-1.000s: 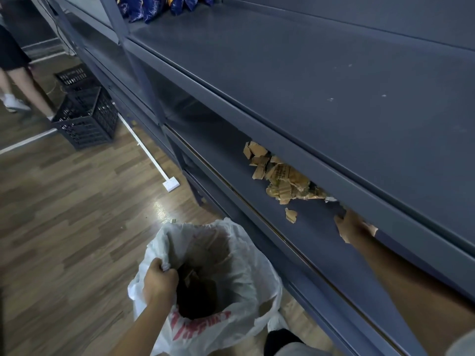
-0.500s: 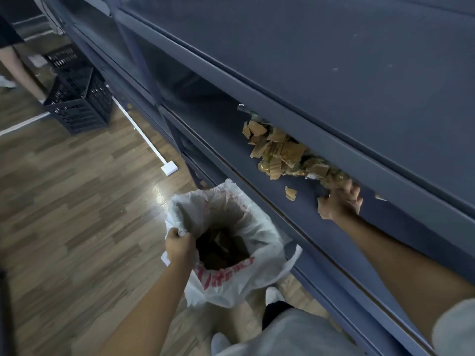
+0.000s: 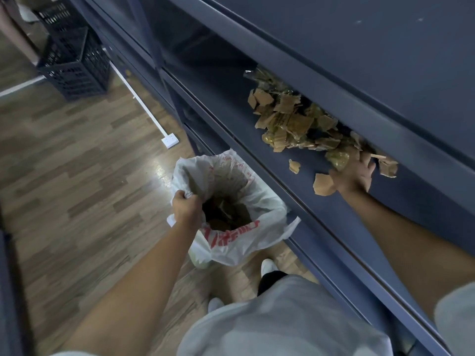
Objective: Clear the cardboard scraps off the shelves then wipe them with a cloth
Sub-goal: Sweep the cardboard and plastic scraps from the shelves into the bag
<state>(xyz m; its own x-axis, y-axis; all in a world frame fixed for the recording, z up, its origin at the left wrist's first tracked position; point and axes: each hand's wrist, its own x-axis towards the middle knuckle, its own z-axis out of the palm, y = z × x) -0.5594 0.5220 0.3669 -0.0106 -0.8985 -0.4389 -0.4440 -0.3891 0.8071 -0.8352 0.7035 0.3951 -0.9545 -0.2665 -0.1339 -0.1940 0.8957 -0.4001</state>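
Observation:
A pile of brown cardboard scraps lies on the middle dark blue shelf, partly hidden under the shelf above. My right hand rests flat on this shelf at the pile's right end, fingers spread against the scraps. A rounded scrap sits at its left edge and a small one lies loose nearby. My left hand grips the rim of a white plastic bag with red print. The bag hangs open below the shelf's front edge, with scraps inside. No cloth is in view.
Dark plastic crates stand stacked on the wooden floor at the far left. A white power strip lies on the floor by the shelf's base. Another person's leg shows at the top left. The wide top shelf overhangs the pile.
My right hand has slid left along the shelf into the scraps, pushing them together. The left hand has brought the open bag up closer under the shelf edge.

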